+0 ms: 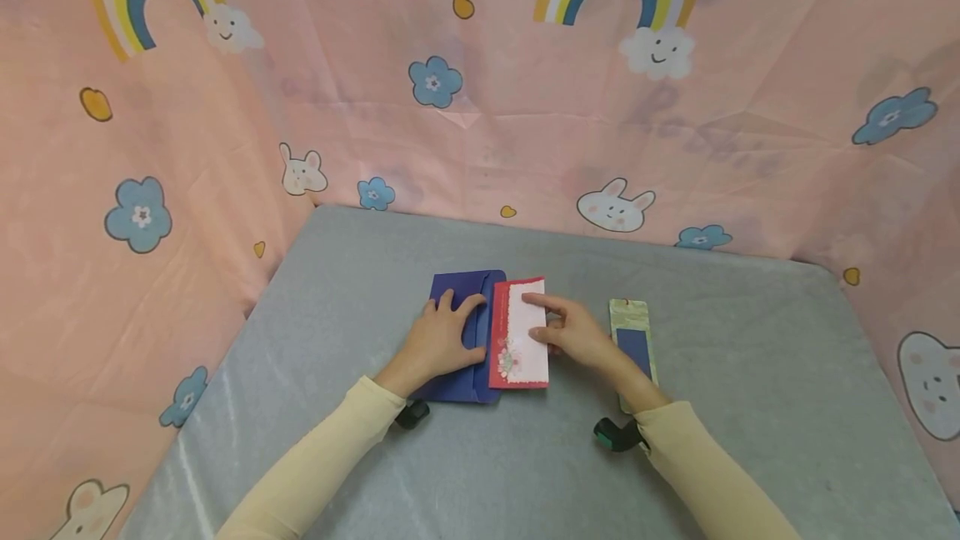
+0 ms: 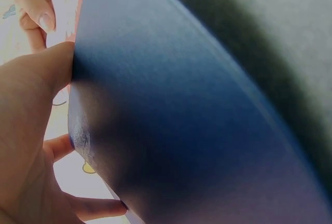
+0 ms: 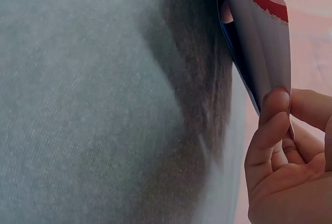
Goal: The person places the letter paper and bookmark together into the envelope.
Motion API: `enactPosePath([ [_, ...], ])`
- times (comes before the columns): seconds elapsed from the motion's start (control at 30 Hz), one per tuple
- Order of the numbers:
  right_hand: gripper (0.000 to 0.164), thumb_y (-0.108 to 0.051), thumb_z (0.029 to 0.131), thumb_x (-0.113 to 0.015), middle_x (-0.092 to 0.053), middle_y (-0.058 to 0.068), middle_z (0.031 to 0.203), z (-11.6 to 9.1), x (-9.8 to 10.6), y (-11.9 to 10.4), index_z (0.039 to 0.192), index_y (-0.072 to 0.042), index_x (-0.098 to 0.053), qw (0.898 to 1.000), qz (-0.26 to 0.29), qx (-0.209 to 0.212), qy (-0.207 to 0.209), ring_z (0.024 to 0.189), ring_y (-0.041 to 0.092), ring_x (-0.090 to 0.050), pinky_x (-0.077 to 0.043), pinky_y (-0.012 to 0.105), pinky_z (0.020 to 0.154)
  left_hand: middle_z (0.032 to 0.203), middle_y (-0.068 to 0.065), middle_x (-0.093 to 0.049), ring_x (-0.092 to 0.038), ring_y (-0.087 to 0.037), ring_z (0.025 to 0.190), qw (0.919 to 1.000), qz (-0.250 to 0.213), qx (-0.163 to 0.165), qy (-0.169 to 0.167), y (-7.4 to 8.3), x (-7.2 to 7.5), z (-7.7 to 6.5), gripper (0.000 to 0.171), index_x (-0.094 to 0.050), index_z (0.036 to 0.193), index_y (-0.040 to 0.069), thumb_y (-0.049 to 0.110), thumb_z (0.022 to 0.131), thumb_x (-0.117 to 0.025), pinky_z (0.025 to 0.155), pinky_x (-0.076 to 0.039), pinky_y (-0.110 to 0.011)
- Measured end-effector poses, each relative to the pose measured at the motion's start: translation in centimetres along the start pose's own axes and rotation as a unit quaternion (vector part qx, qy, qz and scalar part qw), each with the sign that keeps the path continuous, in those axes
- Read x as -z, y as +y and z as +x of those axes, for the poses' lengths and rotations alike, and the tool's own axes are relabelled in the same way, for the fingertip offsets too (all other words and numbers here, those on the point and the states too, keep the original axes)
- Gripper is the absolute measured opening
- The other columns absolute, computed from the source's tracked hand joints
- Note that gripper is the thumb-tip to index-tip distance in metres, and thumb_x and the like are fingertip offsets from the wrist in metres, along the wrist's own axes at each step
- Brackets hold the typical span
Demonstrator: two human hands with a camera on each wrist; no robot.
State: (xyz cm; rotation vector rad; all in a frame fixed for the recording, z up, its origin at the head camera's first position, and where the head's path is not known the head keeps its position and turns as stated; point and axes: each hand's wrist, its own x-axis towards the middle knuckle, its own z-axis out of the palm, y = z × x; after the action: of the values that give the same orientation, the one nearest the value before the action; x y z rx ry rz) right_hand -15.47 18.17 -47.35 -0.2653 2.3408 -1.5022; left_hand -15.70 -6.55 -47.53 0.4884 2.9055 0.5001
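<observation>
A dark blue envelope (image 1: pixel 474 330) lies on the grey cloth with its flap side to the right. My left hand (image 1: pixel 435 337) rests on it, fingers spread and the thumb near the flap; in the left wrist view the thumb (image 2: pixel 59 66) and fingertips touch the blue paper (image 2: pixel 171 94). A red card (image 1: pixel 525 357) with a white panel and a flower decoration overlaps the envelope's right edge. My right hand (image 1: pixel 581 336) pinches this card by its right edge. Up close in the right wrist view, thumb and fingers grip the card's edge (image 3: pixel 264 42), and its layers bow apart.
A narrow green strip (image 1: pixel 628 315) with a blue panel lies to the right, partly behind the right forearm. Black wrist devices (image 1: pixel 618 434) sit at both wrists. Behind the grey table (image 1: pixel 720 332) hangs a pink cloth (image 1: pixel 517 148) with rainbows, flowers and rabbits.
</observation>
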Motion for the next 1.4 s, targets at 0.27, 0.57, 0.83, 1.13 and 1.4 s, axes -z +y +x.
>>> enactPosePath([
  [0.27, 0.058, -0.009, 0.091, -0.067, -0.041, -0.003, 0.057, 0.3, -0.3, 0.0, 0.146, -0.010, -0.049, 1.000, -0.002, -0.003, -0.004, 0.046, 0.010, -0.039, -0.035, 0.024, 0.048, 0.153, -0.025, -0.039, -0.045, -0.054, 0.133, 1.0000, 0.002, 0.001, -0.004, 0.0, 0.1, -0.1, 0.078, -0.041, 0.148, 0.033, 0.051, 0.079, -0.073, 0.095, -0.048, -0.065],
  [0.57, 0.057, -0.005, 0.090, -0.066, -0.041, -0.004, 0.054, 0.4, -0.9, -0.6, 0.145, -0.008, -0.050, 1.000, -0.009, -0.011, 0.003, 0.046, 0.010, -0.037, -0.034, 0.024, 0.048, 0.152, -0.025, -0.040, -0.046, -0.053, 0.132, 1.0000, 0.007, -0.003, 0.001, 0.0, 0.0, -0.1, 0.076, -0.041, 0.147, 0.033, 0.051, 0.080, -0.073, 0.096, -0.048, -0.064],
  [0.83, 0.058, -0.003, 0.089, -0.065, -0.038, -0.004, 0.052, 0.6, -1.4, -1.0, 0.145, -0.008, -0.050, 0.999, -0.028, -0.020, 0.009, 0.045, 0.011, -0.036, -0.034, 0.023, 0.049, 0.152, -0.024, -0.040, -0.045, -0.053, 0.132, 1.0000, 0.005, -0.001, -0.002, 0.0, 0.0, 0.0, 0.076, -0.042, 0.147, 0.034, 0.051, 0.080, -0.072, 0.095, -0.049, -0.064],
  [1.13, 0.059, -0.001, 0.088, -0.064, -0.036, -0.005, 0.053, 0.7, -1.8, -1.0, 0.145, -0.006, -0.050, 0.999, -0.029, -0.021, 0.015, 0.047, 0.011, -0.036, -0.035, 0.024, 0.048, 0.153, -0.024, -0.040, -0.045, -0.053, 0.133, 1.0000, -0.003, -0.002, -0.003, -0.2, 0.0, 0.0, 0.068, -0.042, 0.147, 0.034, 0.052, 0.086, -0.066, 0.097, -0.048, -0.064],
  [1.4, 0.058, -0.002, 0.088, -0.065, -0.039, -0.003, 0.051, 0.8, -2.3, -1.2, 0.143, -0.008, -0.052, 0.998, -0.048, -0.027, 0.026, 0.045, 0.011, -0.038, -0.035, 0.023, 0.048, 0.154, -0.024, -0.039, -0.043, -0.052, 0.135, 0.9998, -0.004, -0.004, -0.018, -0.4, 0.2, 0.1, 0.065, -0.039, 0.150, 0.034, 0.050, 0.091, -0.060, 0.099, -0.046, -0.064],
])
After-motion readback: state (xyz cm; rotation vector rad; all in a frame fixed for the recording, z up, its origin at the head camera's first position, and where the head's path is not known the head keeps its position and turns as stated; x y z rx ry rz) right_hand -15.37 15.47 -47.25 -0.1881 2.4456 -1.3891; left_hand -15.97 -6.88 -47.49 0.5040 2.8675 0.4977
